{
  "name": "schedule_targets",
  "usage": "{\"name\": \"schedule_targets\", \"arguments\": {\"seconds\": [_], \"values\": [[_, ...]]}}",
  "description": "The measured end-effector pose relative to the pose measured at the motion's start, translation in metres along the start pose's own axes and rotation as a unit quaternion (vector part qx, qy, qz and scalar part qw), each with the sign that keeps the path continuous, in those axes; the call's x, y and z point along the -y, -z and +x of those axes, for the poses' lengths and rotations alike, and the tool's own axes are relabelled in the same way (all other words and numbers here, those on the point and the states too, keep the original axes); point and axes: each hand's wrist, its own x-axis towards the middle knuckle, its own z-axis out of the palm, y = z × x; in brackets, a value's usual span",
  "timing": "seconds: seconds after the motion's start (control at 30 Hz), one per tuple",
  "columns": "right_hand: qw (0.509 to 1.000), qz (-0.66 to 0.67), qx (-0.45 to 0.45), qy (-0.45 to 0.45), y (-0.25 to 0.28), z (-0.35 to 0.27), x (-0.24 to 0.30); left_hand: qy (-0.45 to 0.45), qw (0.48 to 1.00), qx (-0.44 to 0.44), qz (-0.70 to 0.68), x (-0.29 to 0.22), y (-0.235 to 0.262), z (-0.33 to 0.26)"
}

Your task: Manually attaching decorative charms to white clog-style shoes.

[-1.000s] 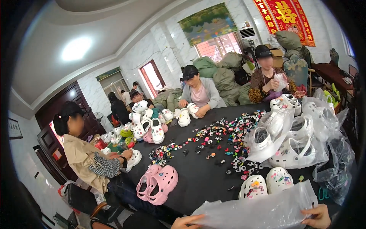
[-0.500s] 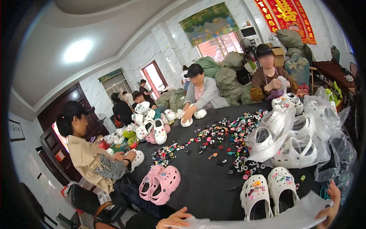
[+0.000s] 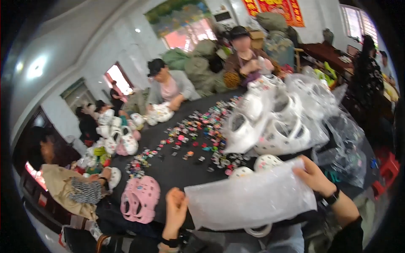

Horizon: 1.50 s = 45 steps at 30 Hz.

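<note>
A translucent white plastic sheet [image 3: 251, 198] is stretched between my hands. My right hand [image 3: 314, 175] grips its upper right corner. At its left edge, my left hand [image 3: 176, 205] is closed, slightly blurred, with fingertips against the sheet. Behind and under the sheet stands a pair of white clogs [image 3: 268, 162]; only their toes and a bit of a heel strap show. A pair of pink clogs [image 3: 147, 196] sits on the black table [image 3: 177, 168], left of my left hand.
Small colourful shoe charms [image 3: 185, 135] lie scattered mid-table. Plastic-wrapped white clogs [image 3: 282, 141] are heaped at the right, beside crumpled clear bags [image 3: 341, 147]. More clogs [image 3: 126, 141] pile up at the far left. Several people work around the table. A red stool [image 3: 387, 170] stands at the right.
My view has swung to the right. Both hands have come up with the sheet, which is now spread in front of the white clogs and covers most of them.
</note>
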Motion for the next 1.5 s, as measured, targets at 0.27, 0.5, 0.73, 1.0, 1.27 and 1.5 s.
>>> {"name": "schedule_targets", "arguments": {"seconds": [0.27, 0.5, 0.73, 1.0, 1.27, 1.5], "values": [[0.956, -0.197, 0.026, 0.216, -0.022, -0.033, 0.053, -0.015, 0.992, 0.121, -0.014, -0.128, -0.044, -0.033], [0.695, -0.3, 0.231, 0.611, -0.052, -0.09, 0.113, -0.202, 0.925, 0.308, 0.096, -0.126, -0.035, -0.042], [0.868, -0.062, 0.356, 0.342, -0.017, -0.072, 0.092, -0.407, 0.753, 0.514, -0.052, -0.149, -0.042, -0.059], [0.845, 0.239, 0.437, 0.196, -0.112, -0.028, 0.018, -0.435, 0.633, 0.575, -0.282, -0.145, -0.064, -0.073], [0.957, 0.067, 0.186, 0.212, -0.06, -0.073, 0.046, -0.403, 0.73, 0.531, -0.155, -0.16, -0.054, -0.062], [0.75, -0.25, -0.042, 0.61, -0.021, -0.16, 0.06, 0.01, 0.935, 0.121, -0.332, -0.123, -0.055, -0.104]]}}
